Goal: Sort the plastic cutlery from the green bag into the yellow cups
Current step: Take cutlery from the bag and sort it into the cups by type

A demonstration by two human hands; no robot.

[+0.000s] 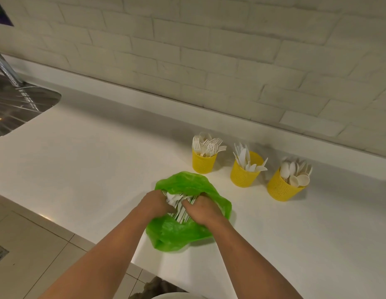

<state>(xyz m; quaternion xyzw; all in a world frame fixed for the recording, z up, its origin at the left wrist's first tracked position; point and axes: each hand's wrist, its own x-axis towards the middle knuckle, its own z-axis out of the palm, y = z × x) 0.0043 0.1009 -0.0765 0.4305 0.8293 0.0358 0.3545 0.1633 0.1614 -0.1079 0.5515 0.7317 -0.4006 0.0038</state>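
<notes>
Nearest, two bare forearms reach forward over the front edge of the white table (90, 158), with pale floor tiles (32, 238) showing below on the left. Both hands are buried in the open mouth of the green bag (179, 234), which lies crumpled near the table's front edge. The left hand (154, 203) and the right hand (206, 211) sit close together, fingers curled down into the loose white cutlery (177, 199) inside. The pile and the bag's rim hide the fingertips, so I cannot tell whether either grip is pinching a piece or only raking through. Beyond the bag, to its right, three yellow cups stand apart from it in a slanting row: the fork cup (203, 164) closest to the bag, the knife cup (243, 174) in the middle, and the spoon cup (281, 188), which seems to lean outward. Far left, a steel sink (17, 104) is set into the table. A white brick wall (209, 50) runs behind everything.
</notes>
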